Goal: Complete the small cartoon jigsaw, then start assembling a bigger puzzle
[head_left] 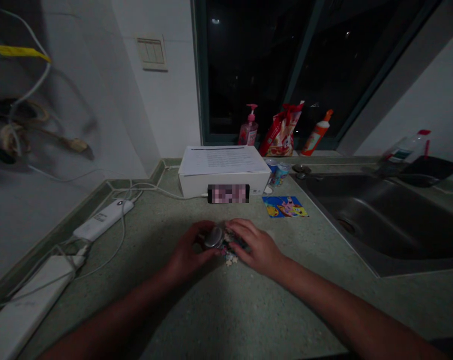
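My left hand [191, 252] is curled round a small can [214, 237] with a silver round end, which lies tilted on the counter. Small jigsaw puzzle pieces [231, 260] lie in a heap at the can's right side, and a few pale ones show in front. Cupped over this heap from the right is my right hand [257, 246], its thumb and fingers bent round the pieces. Its fingers hide much of the heap and the can's far end. A blue picture card [285, 206] with cartoon figures lies beyond my right hand.
A phone [228, 193] leans on a white box [194, 184] behind my hands. Two printed cans [281, 173] stand beside the box. The sink [391, 215] is at right; a power strip [102, 219] and cables lie at left. Bottles and a red bag [281, 132] line the windowsill.
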The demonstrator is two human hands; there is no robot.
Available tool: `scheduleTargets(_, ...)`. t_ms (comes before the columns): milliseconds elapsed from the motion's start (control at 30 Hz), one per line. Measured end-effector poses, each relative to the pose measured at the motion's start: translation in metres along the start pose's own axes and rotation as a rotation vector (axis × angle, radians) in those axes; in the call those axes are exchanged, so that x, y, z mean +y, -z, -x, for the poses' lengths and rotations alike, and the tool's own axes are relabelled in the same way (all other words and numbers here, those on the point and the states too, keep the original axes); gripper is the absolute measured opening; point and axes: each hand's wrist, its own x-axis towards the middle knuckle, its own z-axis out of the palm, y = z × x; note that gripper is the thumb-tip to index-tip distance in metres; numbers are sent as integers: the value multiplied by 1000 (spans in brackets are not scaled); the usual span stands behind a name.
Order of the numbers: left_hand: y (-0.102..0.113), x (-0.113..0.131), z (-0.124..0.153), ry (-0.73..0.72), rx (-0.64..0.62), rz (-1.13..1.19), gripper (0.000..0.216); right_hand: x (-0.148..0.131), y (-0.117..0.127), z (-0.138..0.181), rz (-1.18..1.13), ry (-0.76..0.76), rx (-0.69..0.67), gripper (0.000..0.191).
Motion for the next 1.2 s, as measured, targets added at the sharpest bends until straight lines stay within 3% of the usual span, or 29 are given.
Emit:
scheduleTargets(267,-5,2,4,-8,-101,15,58,-1,-14,0,-93,32,29,28)
scheduleTargets(433,-3,6,4,-40,-119,-11,45,14,-16,3,-254,-340,101,18)
scheduleTargets(567,1,2,1,-12,-53,-84,39,58,4,7,-256,-560,152,27)
scheduleTargets(767,2,-4,0,-1,-46,-142,34,151,77,19,-62,-898,343,26)
scheduleTargets(867,2,-4,0,3,-49,-160,35,188,101,25,12,-1023,419,20)
scheduleTargets(1067,3,-3,-1,-8,-52,-162,32,239,106,20,51,-1206,351,19)
scheduleTargets(1200,5,-5,-1,-22,-35,-170,31,260,105,10,86,-1247,250,37)
